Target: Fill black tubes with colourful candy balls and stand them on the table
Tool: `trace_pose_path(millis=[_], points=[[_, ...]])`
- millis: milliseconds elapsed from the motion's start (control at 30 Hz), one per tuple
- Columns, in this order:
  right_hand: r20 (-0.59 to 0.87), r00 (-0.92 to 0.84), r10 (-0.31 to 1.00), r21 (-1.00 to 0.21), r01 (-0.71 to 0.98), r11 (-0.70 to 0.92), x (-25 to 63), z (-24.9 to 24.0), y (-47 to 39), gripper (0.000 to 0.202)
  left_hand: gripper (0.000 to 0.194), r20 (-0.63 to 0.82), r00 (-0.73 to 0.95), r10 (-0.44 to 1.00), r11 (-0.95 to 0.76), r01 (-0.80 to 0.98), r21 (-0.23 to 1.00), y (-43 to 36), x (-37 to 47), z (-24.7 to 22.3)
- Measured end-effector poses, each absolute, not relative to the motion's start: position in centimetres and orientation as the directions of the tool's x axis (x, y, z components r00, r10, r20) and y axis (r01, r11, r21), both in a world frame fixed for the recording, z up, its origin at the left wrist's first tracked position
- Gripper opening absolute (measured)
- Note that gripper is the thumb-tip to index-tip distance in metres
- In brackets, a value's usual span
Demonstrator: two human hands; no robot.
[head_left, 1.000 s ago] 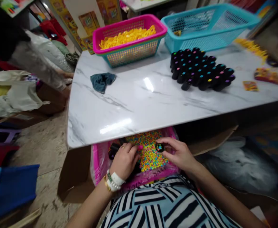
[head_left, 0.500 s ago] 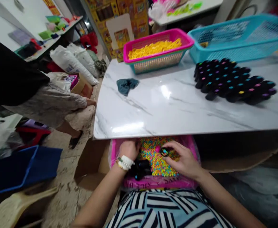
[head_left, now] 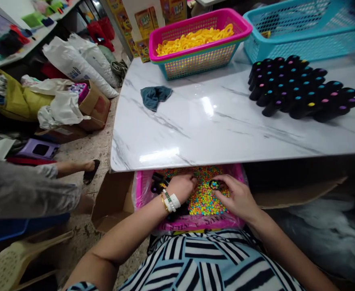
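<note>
Trousers (head_left: 28, 194) in grey, worn by a co-worker, cross the left edge of my view, with a bare leg and a dark sandal (head_left: 90, 171) beyond them on the floor. Behind, I see full white sacks (head_left: 71, 60) leaning together and a cardboard box (head_left: 95, 106) packed with bags. An open carton (head_left: 112, 202) sits below the near left corner of the marble-topped table (head_left: 232, 141).

Just right of that carton, partly under the table edge, is the plastic-lined pink tub (head_left: 139, 188). Black tubes (head_left: 158, 184) lie loose at its left side. Above on the table I have a crumpled teal cloth (head_left: 155, 98).

My left hand (head_left: 182, 188) reaches into the tub, fingers curled down at the beads; I cannot tell whether they grip anything. Farther back stands the pink-rimmed basket (head_left: 244, 29) of yellow rings (head_left: 195, 38). Multicoloured beads (head_left: 208, 204) spread across the tub between and below my hands, which are apart from each other. My right hand (head_left: 239, 198) has its thumb and fingers closed on an open black tube (head_left: 214, 185), its mouth facing me with coloured beads showing inside, over the tub's right part.

Farther right, black tubes with coloured dots (head_left: 301, 89) stand packed together on the table, in front of the blue basket (head_left: 299, 48).
</note>
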State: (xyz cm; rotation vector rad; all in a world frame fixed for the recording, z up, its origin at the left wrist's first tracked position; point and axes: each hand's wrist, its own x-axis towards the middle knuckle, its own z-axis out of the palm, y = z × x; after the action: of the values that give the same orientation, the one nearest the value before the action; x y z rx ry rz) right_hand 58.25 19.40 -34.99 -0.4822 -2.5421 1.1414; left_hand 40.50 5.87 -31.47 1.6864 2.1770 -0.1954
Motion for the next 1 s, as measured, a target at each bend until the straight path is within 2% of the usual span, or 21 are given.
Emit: trace_pose_path(millis=[67, 133, 233, 267, 333, 433, 533, 633, 767, 867, 933, 967, 1000], points=[[0.164, -0.902, 0.401, -0.682, 0.190, 0.707, 58.4, -35.7, 19.2, 0.029, 0.024, -0.367, -0.313, 0.876, 0.361, 0.930, 0.069, 6.0, 40.0, -31.7], [0.143, -0.921, 0.362, -0.657, 0.185, 0.731, 58.0, -36.1, 18.5, 0.030, 0.026, -0.356, -0.350, 0.866, 0.394, 0.917, 0.056, 5.9, 40.2, -31.5], [0.136, -0.944, 0.300, -0.774, 0.088, 0.628, 57.3, -35.0, 17.7, 0.033, 0.019, -0.343, -0.237, 0.909, 0.308, 0.936, 0.170, 5.5, 41.3, -31.0], [0.155, -0.941, 0.302, -0.812, 0.053, 0.581, 57.2, -34.2, 17.8, 0.034, 0.015, -0.325, -0.213, 0.922, 0.292, 0.931, 0.219, 5.3, 41.5, -30.9], [0.201, -0.907, 0.371, -0.852, 0.025, 0.522, 57.5, -32.0, 18.7, 0.035, 0.012, -0.288, -0.267, 0.920, 0.350, 0.891, 0.289, 4.7, 41.5, -30.6], [0.315, -0.725, 0.612, -0.828, 0.104, 0.550, 58.9, -28.9, 22.3, 0.031, 0.017, -0.254, -0.430, 0.866, 0.496, 0.803, 0.330, 3.5, 40.4, -30.6], [0.470, -0.425, 0.774, -0.697, 0.359, 0.621, 59.4, -27.4, 28.0, 0.027, 0.014, -0.225, -0.482, 0.847, 0.532, 0.768, 0.357, 2.4, 39.5, -31.2], [0.511, -0.297, 0.806, -0.576, 0.578, 0.578, 58.3, -27.3, 33.7, 0.032, 0.012, -0.219, -0.474, 0.853, 0.522, 0.748, 0.411, 1.8, 39.4, -32.0], [0.486, -0.170, 0.857, -0.633, 0.608, 0.479, 56.8, -27.7, 35.5, 0.048, 0.017, -0.149, -0.499, 0.854, 0.498, 0.701, 0.511, 1.3, 39.7, -31.6], [0.580, -0.041, 0.814, -0.639, 0.597, 0.485, 57.2, -28.6, 30.7, 0.031, 0.018, -0.079, -0.544, 0.836, 0.479, 0.651, 0.589, 0.7, 40.0, -30.5], [0.577, -0.159, 0.801, -0.614, 0.563, 0.553, 58.0, -29.5, 25.5, 0.022, 0.017, -0.057, -0.570, 0.820, 0.463, 0.602, 0.650, 0.4, 40.7, -29.9], [0.477, -0.347, 0.808, -0.653, 0.475, 0.590, 58.3, -30.0, 22.8, 0.019, 0.016, -0.050, -0.577, 0.815, 0.451, 0.579, 0.679, 0.4, 41.2, -29.7], [0.309, -0.579, 0.755, -0.739, 0.353, 0.574, 58.4, -30.7, 20.3, 0.023, 0.014, -0.049, -0.573, 0.818, 0.436, 0.563, 0.702, 0.4, 41.8, -29.7]])
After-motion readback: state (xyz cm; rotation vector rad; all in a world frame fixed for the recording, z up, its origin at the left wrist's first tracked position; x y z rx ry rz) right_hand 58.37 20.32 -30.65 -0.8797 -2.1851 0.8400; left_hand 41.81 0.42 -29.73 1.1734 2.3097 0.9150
